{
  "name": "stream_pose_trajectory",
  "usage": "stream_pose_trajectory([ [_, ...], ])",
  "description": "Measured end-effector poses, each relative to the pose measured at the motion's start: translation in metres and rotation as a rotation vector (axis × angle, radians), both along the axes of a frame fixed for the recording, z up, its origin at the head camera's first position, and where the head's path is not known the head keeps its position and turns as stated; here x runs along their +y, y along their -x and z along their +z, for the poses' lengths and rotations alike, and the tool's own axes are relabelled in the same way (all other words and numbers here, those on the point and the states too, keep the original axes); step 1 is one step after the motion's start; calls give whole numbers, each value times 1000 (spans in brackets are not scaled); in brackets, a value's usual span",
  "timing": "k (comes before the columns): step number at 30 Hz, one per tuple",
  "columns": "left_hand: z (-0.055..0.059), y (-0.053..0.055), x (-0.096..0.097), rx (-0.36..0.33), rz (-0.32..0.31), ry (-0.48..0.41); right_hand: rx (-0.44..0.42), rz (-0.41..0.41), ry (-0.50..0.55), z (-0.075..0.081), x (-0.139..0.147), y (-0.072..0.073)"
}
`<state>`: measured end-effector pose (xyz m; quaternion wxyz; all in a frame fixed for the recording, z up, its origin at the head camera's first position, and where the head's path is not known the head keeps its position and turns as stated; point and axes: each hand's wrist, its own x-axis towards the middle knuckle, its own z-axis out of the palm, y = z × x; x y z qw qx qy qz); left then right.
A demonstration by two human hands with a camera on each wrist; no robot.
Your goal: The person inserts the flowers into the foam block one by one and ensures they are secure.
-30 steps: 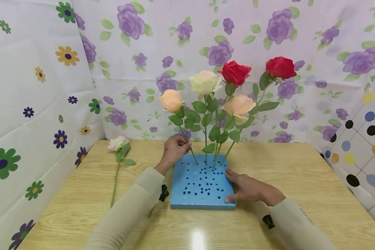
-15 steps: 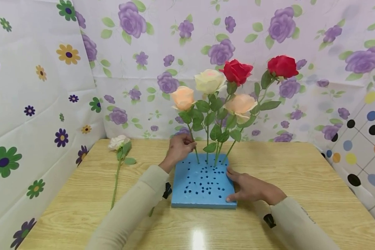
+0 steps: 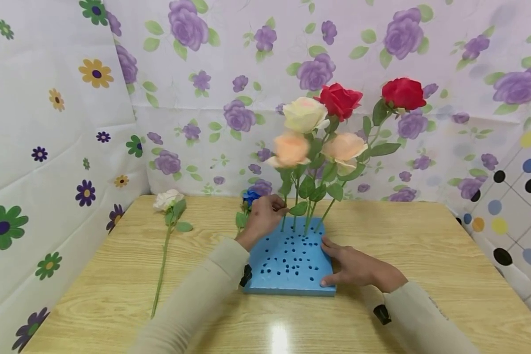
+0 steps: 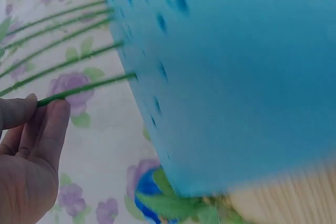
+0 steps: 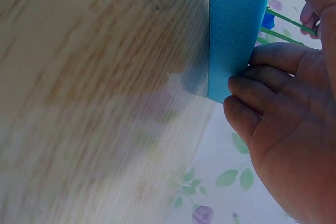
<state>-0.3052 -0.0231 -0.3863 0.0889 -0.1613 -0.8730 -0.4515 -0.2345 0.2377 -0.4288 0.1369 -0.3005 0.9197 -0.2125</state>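
In the head view my left hand (image 3: 264, 216) pinches the green stem of a peach rose (image 3: 291, 149) low down, just above a blue foam board (image 3: 279, 284) dotted with holes. The left wrist view shows thumb and fingertips on that stem (image 4: 94, 86), whose lower end meets the board. My right hand (image 3: 354, 266) rests against the board's right side, fingers and thumb spread along it; its fingertips touch the edge in the right wrist view. Also standing in the board are a cream rose (image 3: 305, 115), a second peach rose (image 3: 345, 149) and two red roses (image 3: 339, 101).
A pale rose (image 3: 167, 200) lies on the wooden table (image 3: 115, 295) at the left. Behind my left hand a blue rose (image 3: 250, 196) lies near the board, partly hidden. Flower-printed cloth (image 3: 194, 128) hangs behind the table.
My left hand has moved right with the stem, and the peach bloom has swung right in front of the cream rose's stem. The blue rose has come into sight. My right hand stays put.
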Motion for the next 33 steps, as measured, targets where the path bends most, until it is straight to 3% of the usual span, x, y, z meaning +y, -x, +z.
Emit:
stream_pose_trajectory([
  [6, 1, 0, -1, 41, 17, 19, -4, -1, 1, 1, -3, 1],
  [14, -1, -3, -7, 83, -28, 25, -25, -29, -9, -1, -4, -1],
  [24, 15, -10, -27, 17, -17, 40, -24, -56, -31, -1, -1, 0],
  [33, 25, -18, -65, -48, 1, 94, -46, -63, -4, 0, 0, -2],
])
